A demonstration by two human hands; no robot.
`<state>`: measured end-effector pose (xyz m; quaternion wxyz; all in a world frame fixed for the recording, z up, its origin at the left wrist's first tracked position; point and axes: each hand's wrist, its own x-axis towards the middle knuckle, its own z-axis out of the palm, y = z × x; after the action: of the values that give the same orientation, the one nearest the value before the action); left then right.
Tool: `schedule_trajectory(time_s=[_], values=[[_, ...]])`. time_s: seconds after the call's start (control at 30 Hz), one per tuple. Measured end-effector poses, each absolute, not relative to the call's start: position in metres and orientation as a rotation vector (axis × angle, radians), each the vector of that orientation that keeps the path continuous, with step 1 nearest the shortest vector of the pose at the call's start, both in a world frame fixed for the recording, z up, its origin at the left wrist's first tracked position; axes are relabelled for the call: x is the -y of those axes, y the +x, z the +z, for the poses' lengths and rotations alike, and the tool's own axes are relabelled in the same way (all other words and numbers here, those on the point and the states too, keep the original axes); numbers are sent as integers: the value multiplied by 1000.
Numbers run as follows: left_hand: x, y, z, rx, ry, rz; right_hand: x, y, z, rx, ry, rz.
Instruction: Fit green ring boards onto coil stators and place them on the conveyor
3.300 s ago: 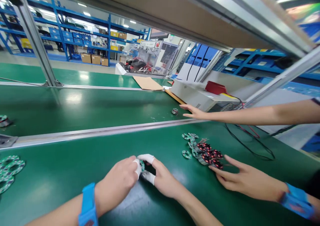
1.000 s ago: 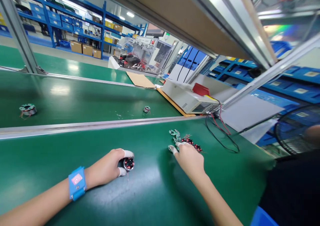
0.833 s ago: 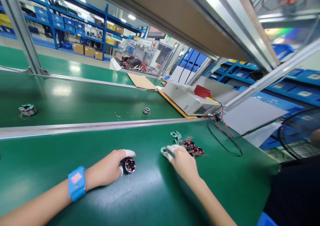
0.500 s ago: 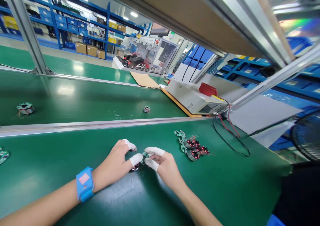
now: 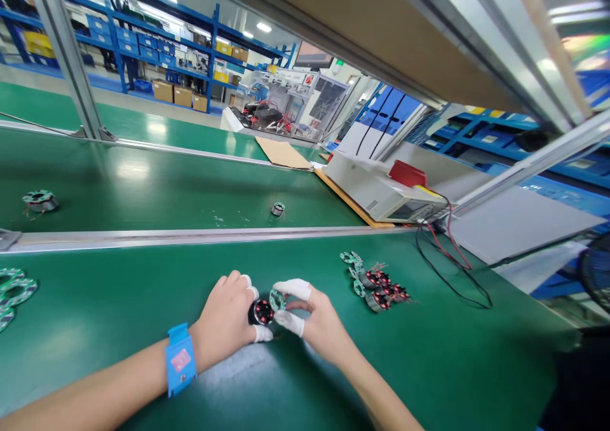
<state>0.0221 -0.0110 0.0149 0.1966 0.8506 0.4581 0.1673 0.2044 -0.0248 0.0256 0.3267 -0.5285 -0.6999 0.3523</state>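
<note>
My left hand (image 5: 227,313), with a blue wrist strap and white finger cots, grips a small round wound coil part (image 5: 261,312) with red windings just above the green table. My right hand (image 5: 312,320), also in finger cots, pinches a small green ring-shaped circuit board (image 5: 277,300) right beside that coil part. The two pieces are almost touching. To the right lies a pile of more coil parts and green ring boards (image 5: 375,283).
Green ring boards (image 5: 12,291) lie at the left edge. On the conveyor belt behind the metal rail (image 5: 190,235) sit one coil part (image 5: 39,200) at left and a small one (image 5: 277,209) mid-belt. A white instrument (image 5: 381,189) with red and black leads stands at right.
My right hand reached to the pile, picked up a green ring board and brought it back to the coil part in my left hand. The other person's hands have left the view.
</note>
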Motion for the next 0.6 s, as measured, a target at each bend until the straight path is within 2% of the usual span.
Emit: schedule_trajectory(time_s=[0.2, 0.47, 0.6], values=[[11, 22, 4, -1307, 2443, 429, 30, 200, 19, 2165, -1320, 712], [13, 22, 1, -1330, 2446, 434, 41, 200, -1, 2144, -1316, 476], [12, 23, -2, -1333, 2443, 404, 42, 195, -2, 2075, -1338, 518]])
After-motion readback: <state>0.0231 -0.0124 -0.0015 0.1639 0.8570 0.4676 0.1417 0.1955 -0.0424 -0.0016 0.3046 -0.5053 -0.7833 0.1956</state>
